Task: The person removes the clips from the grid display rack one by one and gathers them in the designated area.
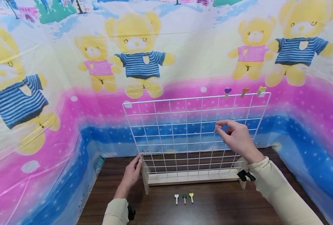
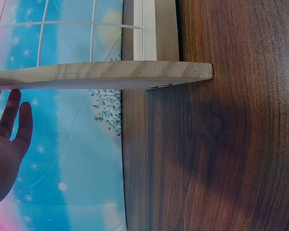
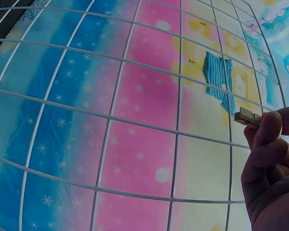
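My right hand [image 1: 238, 137] pinches a small wooden clothespin [image 3: 247, 117] between thumb and forefinger, in front of the white wire grid [image 1: 187, 134]. In the right wrist view the clothespin's bare wooden end sticks out past the fingertips; the rest is hidden by the fingers. At the grid's left side, my left hand [image 1: 131, 173] touches the wooden side support [image 2: 135, 70] with fairly straight fingers. Along the grid's top wire, toward the right, sit clothespins with hearts: one purple [image 1: 228, 90], one orange-brown [image 1: 245, 90] and one yellow [image 1: 262, 90].
On the dark wooden table [image 1: 219, 206], in front of the stand's wooden base bar [image 1: 193, 179], lie three heart clothespins: white [image 1: 176, 197], dark green [image 1: 184, 197] and yellow [image 1: 191, 197]. A bear-printed cloth [image 1: 189, 62] hangs behind and along both sides.
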Demonstrator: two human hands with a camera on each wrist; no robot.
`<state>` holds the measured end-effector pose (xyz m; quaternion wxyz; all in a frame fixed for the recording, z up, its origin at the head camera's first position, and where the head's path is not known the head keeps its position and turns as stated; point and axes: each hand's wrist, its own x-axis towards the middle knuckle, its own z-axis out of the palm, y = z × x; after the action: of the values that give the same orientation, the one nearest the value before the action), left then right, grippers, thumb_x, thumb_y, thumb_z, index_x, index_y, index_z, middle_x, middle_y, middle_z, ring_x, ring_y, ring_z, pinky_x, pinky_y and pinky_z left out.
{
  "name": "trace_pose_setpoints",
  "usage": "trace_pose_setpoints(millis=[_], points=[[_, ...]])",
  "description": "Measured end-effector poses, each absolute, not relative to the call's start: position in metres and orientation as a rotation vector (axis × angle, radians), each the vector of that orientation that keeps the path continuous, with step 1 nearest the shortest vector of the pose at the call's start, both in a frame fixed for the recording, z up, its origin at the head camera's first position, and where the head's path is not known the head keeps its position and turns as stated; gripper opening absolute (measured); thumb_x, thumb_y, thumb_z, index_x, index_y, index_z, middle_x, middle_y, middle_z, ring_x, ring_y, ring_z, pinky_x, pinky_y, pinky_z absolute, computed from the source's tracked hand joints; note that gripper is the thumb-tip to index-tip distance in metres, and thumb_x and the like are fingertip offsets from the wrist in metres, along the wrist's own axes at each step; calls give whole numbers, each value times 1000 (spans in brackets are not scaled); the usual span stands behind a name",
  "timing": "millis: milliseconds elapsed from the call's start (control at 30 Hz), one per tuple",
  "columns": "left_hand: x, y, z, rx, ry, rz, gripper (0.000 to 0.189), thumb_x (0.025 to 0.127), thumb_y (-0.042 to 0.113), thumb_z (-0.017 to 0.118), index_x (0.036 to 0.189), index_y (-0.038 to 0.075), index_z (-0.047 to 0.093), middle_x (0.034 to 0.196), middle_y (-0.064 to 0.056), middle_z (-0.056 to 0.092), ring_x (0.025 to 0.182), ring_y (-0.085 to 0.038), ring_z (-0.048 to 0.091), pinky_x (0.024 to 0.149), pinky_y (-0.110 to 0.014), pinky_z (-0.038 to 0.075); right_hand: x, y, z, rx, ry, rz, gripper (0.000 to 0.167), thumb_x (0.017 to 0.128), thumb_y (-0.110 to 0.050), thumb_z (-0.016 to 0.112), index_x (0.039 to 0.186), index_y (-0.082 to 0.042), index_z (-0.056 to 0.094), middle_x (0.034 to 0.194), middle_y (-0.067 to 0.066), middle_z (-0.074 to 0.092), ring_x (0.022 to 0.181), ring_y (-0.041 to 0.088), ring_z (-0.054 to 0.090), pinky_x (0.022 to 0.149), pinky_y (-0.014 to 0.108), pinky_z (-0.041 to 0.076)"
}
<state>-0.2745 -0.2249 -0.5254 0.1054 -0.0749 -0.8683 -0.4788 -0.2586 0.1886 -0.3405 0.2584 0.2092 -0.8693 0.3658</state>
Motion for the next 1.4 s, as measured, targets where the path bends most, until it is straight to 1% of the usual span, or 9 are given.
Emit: trace_pose_setpoints(millis=[233, 367, 667, 833, 1133, 1300, 1400], points=[[-273, -224, -525, -211, -2567, -1410, 39, 102, 19, 43, 142, 17, 45, 141, -14, 45, 116, -31, 51, 88, -52, 43, -257, 189, -351, 559, -2384, 992, 23, 94, -27, 61, 110, -12, 68, 52, -6, 49, 42, 11, 43, 37, 28, 33], [-273, -224, -525, -215, -2556, -1417, 40, 102, 19, 44, 142, 15, 45, 141, -15, 44, 117, -32, 50, 89, -52, 43, -257, 189, -355, 568, -2372, 996, 22, 93, -26, 63, 110, -12, 68, 52, -6, 48, 41, 11, 42, 36, 28, 33], [-274, -224, -526, -204, -2567, -1402, 39, 102, 20, 43, 142, 17, 45, 141, -15, 44, 120, -31, 48, 90, -51, 41, -257, 190, -369, 565, -2399, 986, 18, 92, -22, 64, 106, -12, 69, 52, -6, 47, 42, 11, 42, 38, 27, 34], [-274, -224, -525, -193, -2573, -1404, 39, 103, 21, 43, 142, 19, 45, 141, -15, 44, 119, -31, 49, 90, -52, 42, -255, 191, -373, 547, -2424, 1005, 19, 92, -25, 63, 107, -15, 69, 52, -5, 47, 42, 12, 41, 37, 27, 33], [-275, -224, -525, -189, -2570, -1413, 41, 103, 21, 43, 143, 15, 44, 143, -15, 43, 120, -32, 48, 91, -53, 41, -252, 193, -389, 505, -2476, 984, 24, 93, -29, 63, 110, -14, 68, 55, -6, 48, 45, 12, 44, 38, 27, 35], [-275, -224, -525, -194, -2571, -1424, 41, 103, 21, 43, 143, 16, 43, 144, -14, 42, 124, -32, 45, 92, -53, 41, -251, 195, -398, 511, -2471, 1003, 21, 92, -25, 63, 109, -15, 68, 56, -6, 49, 44, 12, 43, 38, 27, 35], [-275, -224, -525, -186, -2574, -1427, 41, 102, 22, 43, 143, 18, 43, 144, -14, 42, 123, -32, 46, 92, -52, 42, -251, 195, -403, 513, -2478, 1011, 20, 92, -23, 64, 109, -14, 68, 56, -7, 50, 44, 12, 44, 39, 27, 35]])
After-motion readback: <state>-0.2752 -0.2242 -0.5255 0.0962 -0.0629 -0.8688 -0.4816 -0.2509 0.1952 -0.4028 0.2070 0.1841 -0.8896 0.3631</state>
